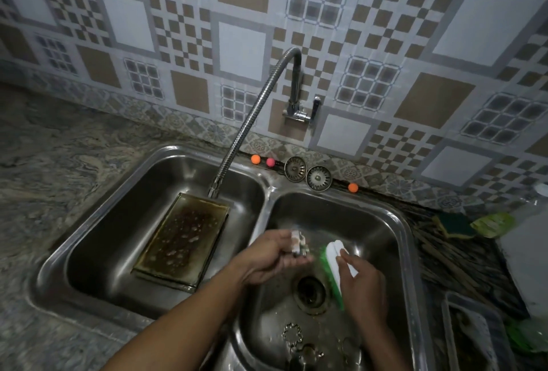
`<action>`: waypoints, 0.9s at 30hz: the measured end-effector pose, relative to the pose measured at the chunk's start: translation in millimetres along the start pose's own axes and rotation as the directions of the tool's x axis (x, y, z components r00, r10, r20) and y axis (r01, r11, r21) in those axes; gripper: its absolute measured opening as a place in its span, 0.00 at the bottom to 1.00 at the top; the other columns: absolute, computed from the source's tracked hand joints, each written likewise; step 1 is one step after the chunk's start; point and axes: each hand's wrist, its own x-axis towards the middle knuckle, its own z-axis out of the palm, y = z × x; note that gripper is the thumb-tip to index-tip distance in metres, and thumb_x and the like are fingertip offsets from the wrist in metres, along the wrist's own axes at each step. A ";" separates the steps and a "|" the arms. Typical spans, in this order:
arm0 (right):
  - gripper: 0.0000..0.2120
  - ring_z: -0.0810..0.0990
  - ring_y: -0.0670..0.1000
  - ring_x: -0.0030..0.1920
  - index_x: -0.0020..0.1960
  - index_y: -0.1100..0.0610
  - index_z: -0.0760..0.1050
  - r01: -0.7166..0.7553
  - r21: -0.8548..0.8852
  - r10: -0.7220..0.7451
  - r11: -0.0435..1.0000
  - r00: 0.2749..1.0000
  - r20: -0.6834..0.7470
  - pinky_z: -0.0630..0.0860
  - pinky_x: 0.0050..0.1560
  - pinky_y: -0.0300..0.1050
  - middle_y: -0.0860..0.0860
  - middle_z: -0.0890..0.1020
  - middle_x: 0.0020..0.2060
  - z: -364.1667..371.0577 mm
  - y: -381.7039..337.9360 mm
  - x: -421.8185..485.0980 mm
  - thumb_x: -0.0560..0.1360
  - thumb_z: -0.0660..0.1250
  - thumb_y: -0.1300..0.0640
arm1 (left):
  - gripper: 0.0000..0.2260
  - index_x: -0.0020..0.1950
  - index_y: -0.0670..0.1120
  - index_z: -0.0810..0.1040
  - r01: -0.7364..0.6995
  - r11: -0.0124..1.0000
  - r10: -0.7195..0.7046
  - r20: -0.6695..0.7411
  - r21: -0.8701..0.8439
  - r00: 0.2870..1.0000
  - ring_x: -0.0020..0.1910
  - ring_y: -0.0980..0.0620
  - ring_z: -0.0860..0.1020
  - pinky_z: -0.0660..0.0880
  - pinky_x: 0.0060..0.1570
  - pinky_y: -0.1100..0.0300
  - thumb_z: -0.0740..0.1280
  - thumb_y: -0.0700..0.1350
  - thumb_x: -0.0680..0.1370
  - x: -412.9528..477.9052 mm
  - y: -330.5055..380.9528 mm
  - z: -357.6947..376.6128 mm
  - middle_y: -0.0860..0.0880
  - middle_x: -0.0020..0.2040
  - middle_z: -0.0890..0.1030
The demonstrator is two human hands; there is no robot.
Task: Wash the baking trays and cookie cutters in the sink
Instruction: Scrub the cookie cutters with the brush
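The sink (pixel 267 189) has 2 basins. The baking tray (pixel 184 240) lies in the left basin, its far edge under the tap (pixel 252 121) nozzle, with bare steel open along its left side. Both forearms reach in over the near rim of the right basin. The left grip (pixel 275 258) is curled round a small cookie cutter (pixel 299 244). The right grip (pixel 364 287) clasps a white brush (pixel 335 261), whose green bristles face the cutter from just beside it. More cutters (pixel 292 333) lie on the basin floor, nearer than the drain (pixel 310 289).
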 end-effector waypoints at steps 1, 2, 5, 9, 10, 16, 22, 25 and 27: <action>0.10 0.82 0.50 0.50 0.55 0.54 0.84 -0.018 -0.004 0.018 1.000 1.000 -0.003 0.72 0.46 0.40 0.49 0.85 0.51 2.3 1.8 -1.6 0.75 0.70 0.54 | 0.13 0.62 0.32 0.74 -0.039 0.999 0.040 -0.072 0.011 0.997 0.46 0.40 0.81 0.82 0.51 0.50 0.60 0.29 0.79 -1.6 5.6 -10.4 0.36 0.50 0.80; 0.10 0.82 0.50 0.50 0.55 0.54 0.83 -0.035 -0.001 0.035 0.999 0.999 -0.005 0.72 0.46 0.41 0.50 0.85 0.51 4.0 4.0 -4.8 0.75 0.70 0.54 | 0.12 0.62 0.34 0.75 -0.077 0.994 0.089 -0.166 0.077 0.982 0.45 0.41 0.81 0.82 0.49 0.52 0.61 0.30 0.79 -2.9 10.2 -21.4 0.37 0.49 0.80; 0.10 0.80 0.50 0.53 0.56 0.55 0.83 -0.047 0.027 0.047 0.999 0.999 0.004 0.73 0.51 0.43 0.50 0.84 0.54 6.0 7.7 -12.4 0.76 0.70 0.54 | 0.09 0.57 0.42 0.80 -0.087 0.886 0.282 -0.380 0.456 0.881 0.40 0.46 0.80 0.82 0.42 0.56 0.66 0.34 0.79 -0.7 15.3 -74.0 0.39 0.48 0.82; 0.11 0.79 0.51 0.56 0.57 0.57 0.83 -0.075 0.051 0.073 0.996 0.996 0.044 0.70 0.52 0.41 0.52 0.84 0.56 9.2 11.5 -18.3 0.76 0.70 0.56 | 0.04 0.40 0.46 0.80 0.249 0.726 0.256 -0.588 0.641 0.767 0.32 0.47 0.80 0.80 0.39 0.51 0.73 0.40 0.74 -12.2 -11.2 -149.1 0.44 0.34 0.82; 0.10 0.80 0.53 0.56 0.56 0.56 0.83 -0.089 0.046 0.086 0.995 0.995 0.056 0.70 0.51 0.41 0.52 0.83 0.56 11.0 14.0 -20.6 0.76 0.70 0.56 | 0.05 0.38 0.45 0.80 0.308 0.711 0.202 -0.603 0.632 0.772 0.31 0.46 0.79 0.78 0.37 0.52 0.74 0.40 0.73 -14.3 -23.8 -162.4 0.44 0.32 0.81; 0.10 0.80 0.54 0.58 0.56 0.55 0.83 -0.120 0.034 0.117 0.992 0.990 0.083 0.70 0.52 0.41 0.53 0.83 0.57 18.3 16.6 -24.2 0.76 0.70 0.55 | 0.05 0.44 0.43 0.80 0.330 0.790 0.117 -0.656 0.517 0.746 0.44 0.43 0.81 0.78 0.51 0.48 0.71 0.33 0.73 -4.4 -67.6 -211.1 0.38 0.46 0.83; 0.11 0.80 0.51 0.56 0.57 0.50 0.82 -0.109 0.023 0.107 0.994 0.991 0.077 0.74 0.52 0.44 0.50 0.83 0.56 20.1 19.7 -15.8 0.76 0.68 0.50 | 0.07 0.54 0.45 0.83 0.263 0.742 0.279 -0.641 0.617 0.715 0.40 0.48 0.80 0.71 0.45 0.59 0.69 0.39 0.77 -25.0 -30.8 -162.7 0.40 0.51 0.85; 0.12 0.80 0.51 0.56 0.59 0.52 0.81 -0.083 0.046 0.080 0.995 0.995 0.064 0.73 0.53 0.43 0.49 0.83 0.56 17.4 15.0 -10.6 0.77 0.67 0.52 | 0.09 0.56 0.46 0.82 0.226 0.479 0.581 -0.499 0.848 0.643 0.49 0.46 0.80 0.72 0.46 0.60 0.67 0.46 0.78 -35.3 -7.7 -115.8 0.46 0.49 0.83; 0.13 0.79 0.51 0.58 0.60 0.53 0.80 -0.064 0.081 0.062 0.995 0.998 0.028 0.72 0.54 0.41 0.49 0.82 0.57 8.6 11.7 -7.9 0.78 0.67 0.54 | 0.08 0.54 0.49 0.81 0.162 0.269 0.679 -0.306 0.949 0.667 0.48 0.49 0.78 0.74 0.48 0.56 0.66 0.49 0.78 -36.5 -2.5 -84.2 0.50 0.47 0.80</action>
